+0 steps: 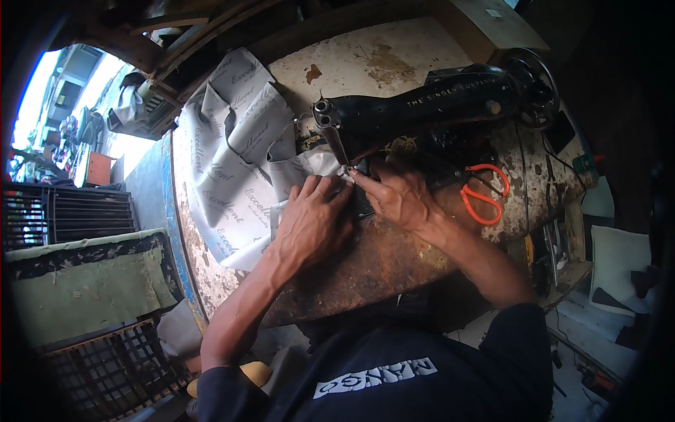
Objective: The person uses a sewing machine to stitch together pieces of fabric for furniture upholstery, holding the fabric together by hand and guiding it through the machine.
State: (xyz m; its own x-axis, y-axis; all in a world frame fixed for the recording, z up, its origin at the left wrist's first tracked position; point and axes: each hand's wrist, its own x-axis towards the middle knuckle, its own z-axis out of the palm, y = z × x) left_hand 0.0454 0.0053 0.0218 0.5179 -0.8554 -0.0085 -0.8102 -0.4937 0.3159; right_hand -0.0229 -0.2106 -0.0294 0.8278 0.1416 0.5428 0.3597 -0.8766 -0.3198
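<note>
A black sewing machine with a handwheel at its right end stands on the worn table. Pale grey sheet material with repeated dark print lies in folds left of the machine, and its edge runs under the needle area. My left hand presses on that edge with bent fingers held together, just left of the needle. Close to the presser foot is my right hand, its index finger and thumb drawn together at the needle; what lies between them is hidden. Scissors with orange handles rest right of my right hand.
The table has stained, peeling paint and a blue left edge. A box-like wooden piece sits behind the machine. An open drawer with tools is at the right. Green-grey padded material lies left of the table.
</note>
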